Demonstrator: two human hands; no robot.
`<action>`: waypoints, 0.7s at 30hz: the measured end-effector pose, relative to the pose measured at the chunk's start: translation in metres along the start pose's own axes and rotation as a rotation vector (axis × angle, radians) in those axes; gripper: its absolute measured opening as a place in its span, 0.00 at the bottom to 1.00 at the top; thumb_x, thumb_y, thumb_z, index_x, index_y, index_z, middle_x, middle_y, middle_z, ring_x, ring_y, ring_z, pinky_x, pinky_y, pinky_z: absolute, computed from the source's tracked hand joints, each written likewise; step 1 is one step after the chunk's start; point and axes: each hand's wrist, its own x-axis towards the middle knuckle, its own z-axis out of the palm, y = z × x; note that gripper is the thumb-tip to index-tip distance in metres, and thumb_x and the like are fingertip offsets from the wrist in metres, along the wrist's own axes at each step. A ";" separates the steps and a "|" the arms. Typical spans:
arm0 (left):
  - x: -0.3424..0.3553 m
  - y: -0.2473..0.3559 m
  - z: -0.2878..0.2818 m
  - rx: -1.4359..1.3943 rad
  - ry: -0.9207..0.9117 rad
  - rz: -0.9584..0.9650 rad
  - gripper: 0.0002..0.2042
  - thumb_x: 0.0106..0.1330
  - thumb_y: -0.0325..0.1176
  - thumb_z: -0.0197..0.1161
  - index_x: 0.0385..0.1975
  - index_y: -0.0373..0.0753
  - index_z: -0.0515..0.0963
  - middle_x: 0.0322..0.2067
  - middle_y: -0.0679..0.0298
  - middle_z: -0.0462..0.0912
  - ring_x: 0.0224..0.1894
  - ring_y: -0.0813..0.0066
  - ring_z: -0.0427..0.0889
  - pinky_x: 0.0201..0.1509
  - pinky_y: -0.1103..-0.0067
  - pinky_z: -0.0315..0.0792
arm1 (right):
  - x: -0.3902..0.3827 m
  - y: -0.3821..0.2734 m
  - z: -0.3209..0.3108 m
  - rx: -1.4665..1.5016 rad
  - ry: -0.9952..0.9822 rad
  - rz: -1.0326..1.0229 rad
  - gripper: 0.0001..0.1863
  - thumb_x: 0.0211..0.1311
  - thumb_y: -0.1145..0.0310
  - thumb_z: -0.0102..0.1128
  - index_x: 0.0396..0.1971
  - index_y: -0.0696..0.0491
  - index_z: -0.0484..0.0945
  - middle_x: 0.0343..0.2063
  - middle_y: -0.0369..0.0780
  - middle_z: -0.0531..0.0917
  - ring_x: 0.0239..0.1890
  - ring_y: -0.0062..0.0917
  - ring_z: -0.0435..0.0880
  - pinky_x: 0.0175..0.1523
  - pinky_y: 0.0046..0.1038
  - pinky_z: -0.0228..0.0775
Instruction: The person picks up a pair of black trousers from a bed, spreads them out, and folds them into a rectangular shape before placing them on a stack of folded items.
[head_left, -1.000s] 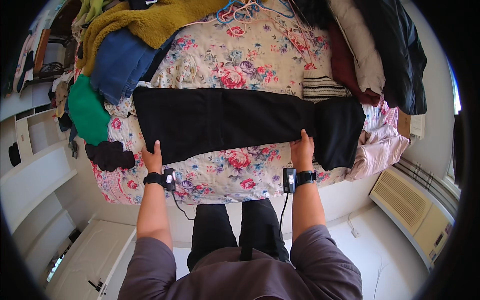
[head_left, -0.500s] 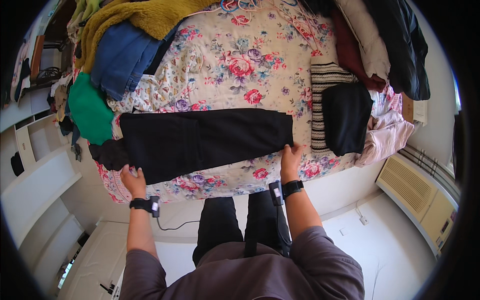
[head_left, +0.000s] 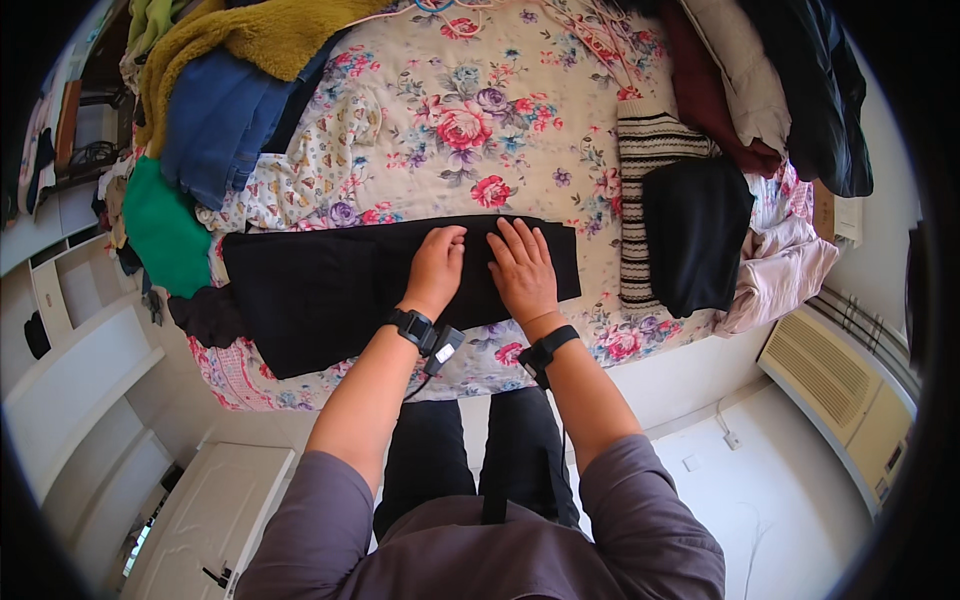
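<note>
A pair of black trousers [head_left: 330,290], folded lengthwise, lies across the near part of a bed, its wider end at the left. My left hand [head_left: 436,270] rests on the trousers right of their middle, fingers curled in; whether cloth is pinched in them is hidden. Close to the narrow right end, my right hand [head_left: 522,272] lies flat on the fabric with its fingers spread. Both wrists wear black straps, and a small box hangs by the left one.
Floral bedding [head_left: 470,185] lies under everything. Blue jeans [head_left: 220,120], a mustard fleece [head_left: 240,40] and a green garment [head_left: 165,225] are heaped left. A striped knit [head_left: 640,150], a folded black garment [head_left: 695,235] and pink clothing [head_left: 785,270] lie right, beside an air conditioner [head_left: 830,390].
Both hands have left the trousers' two ends and come inward onto their upper surface. The left moved far right, the right a little left and away from me. The trousers keep their folded shape.
</note>
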 end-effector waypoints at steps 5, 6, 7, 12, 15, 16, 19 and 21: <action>0.008 -0.027 -0.007 -0.237 -0.053 -0.229 0.18 0.71 0.22 0.54 0.61 0.36 0.73 0.43 0.61 0.82 0.40 0.77 0.82 0.42 0.80 0.79 | -0.006 0.029 0.000 -0.035 -0.151 0.202 0.45 0.51 0.47 0.71 0.70 0.41 0.64 0.72 0.43 0.60 0.74 0.44 0.55 0.76 0.48 0.45; 0.010 -0.029 -0.012 -0.316 -0.002 -0.309 0.22 0.72 0.23 0.53 0.67 0.34 0.65 0.42 0.60 0.83 0.40 0.76 0.82 0.43 0.81 0.79 | -0.007 0.033 -0.002 -0.015 -0.151 0.249 0.47 0.50 0.44 0.71 0.71 0.40 0.63 0.73 0.44 0.59 0.74 0.46 0.54 0.76 0.49 0.43; 0.013 -0.035 -0.024 -0.359 0.010 -0.350 0.23 0.73 0.24 0.52 0.68 0.34 0.63 0.43 0.59 0.83 0.41 0.76 0.82 0.44 0.81 0.78 | -0.006 0.035 -0.003 -0.073 -0.178 0.261 0.49 0.50 0.40 0.70 0.72 0.41 0.62 0.73 0.46 0.58 0.75 0.45 0.53 0.77 0.50 0.41; 0.015 -0.022 -0.045 -0.440 0.027 -0.419 0.21 0.75 0.27 0.51 0.66 0.32 0.64 0.45 0.58 0.84 0.43 0.75 0.83 0.49 0.80 0.76 | -0.017 0.043 -0.002 -0.043 -0.123 0.259 0.46 0.57 0.40 0.64 0.71 0.48 0.61 0.73 0.48 0.58 0.75 0.45 0.52 0.77 0.51 0.39; -0.012 -0.008 -0.034 -0.301 0.064 -0.161 0.18 0.74 0.27 0.51 0.62 0.32 0.68 0.51 0.56 0.81 0.52 0.69 0.80 0.58 0.75 0.73 | -0.018 0.023 -0.010 -0.042 0.026 0.324 0.37 0.66 0.53 0.57 0.70 0.57 0.61 0.72 0.48 0.61 0.75 0.46 0.54 0.76 0.51 0.39; -0.024 -0.001 -0.024 -0.222 0.075 -0.072 0.18 0.73 0.26 0.51 0.61 0.32 0.69 0.53 0.54 0.80 0.55 0.65 0.79 0.61 0.71 0.72 | -0.019 0.013 -0.012 -0.010 0.039 0.266 0.36 0.64 0.57 0.59 0.70 0.54 0.62 0.71 0.47 0.62 0.75 0.44 0.55 0.76 0.51 0.40; -0.056 0.009 0.010 0.225 0.007 0.317 0.23 0.65 0.22 0.52 0.62 0.36 0.70 0.59 0.51 0.74 0.64 0.52 0.71 0.71 0.60 0.61 | -0.029 -0.017 0.002 -0.067 -0.130 0.011 0.36 0.60 0.60 0.59 0.70 0.51 0.64 0.72 0.43 0.63 0.75 0.38 0.57 0.77 0.47 0.42; -0.070 -0.001 0.019 0.552 -0.105 0.211 0.27 0.67 0.30 0.58 0.68 0.41 0.65 0.68 0.60 0.66 0.72 0.60 0.61 0.76 0.62 0.52 | -0.033 -0.019 0.017 -0.167 -0.179 -0.071 0.35 0.62 0.58 0.57 0.70 0.49 0.65 0.73 0.41 0.61 0.76 0.35 0.56 0.77 0.42 0.42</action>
